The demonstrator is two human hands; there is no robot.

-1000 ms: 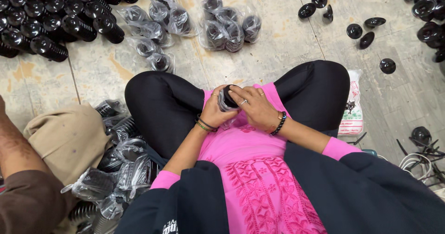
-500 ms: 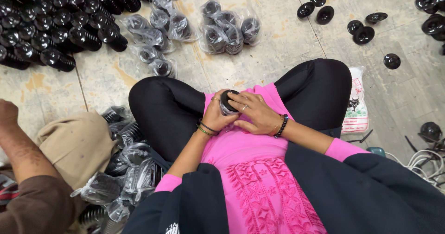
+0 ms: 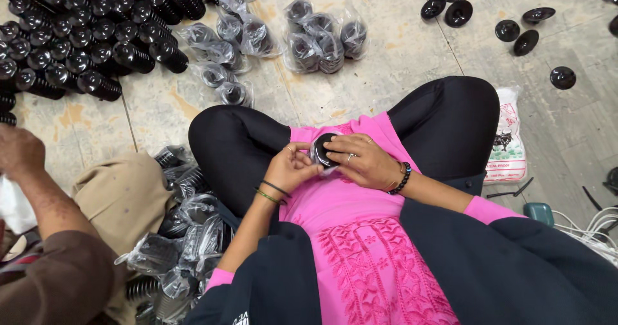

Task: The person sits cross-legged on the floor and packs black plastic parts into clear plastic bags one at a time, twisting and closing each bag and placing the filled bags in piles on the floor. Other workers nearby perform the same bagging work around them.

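Both hands are meeting at the centre of the frame, over the lap. The left hand (image 3: 291, 167) is curling in, fingertips pinching the lower-left edge of a small round black part (image 3: 324, 151) in clear wrap. The right hand (image 3: 364, 163) is closing over it from the right, fingers lying across its top. The part is showing its round face up toward the camera; its long axis I cannot tell. Bagged parts (image 3: 322, 35) are lying on the floor (image 3: 399, 55) at upper centre, stacked black pieces (image 3: 77, 35) at upper left, loose black discs (image 3: 515, 35) at upper right. Another person's hand (image 3: 19, 151) is working at the left edge, well apart.
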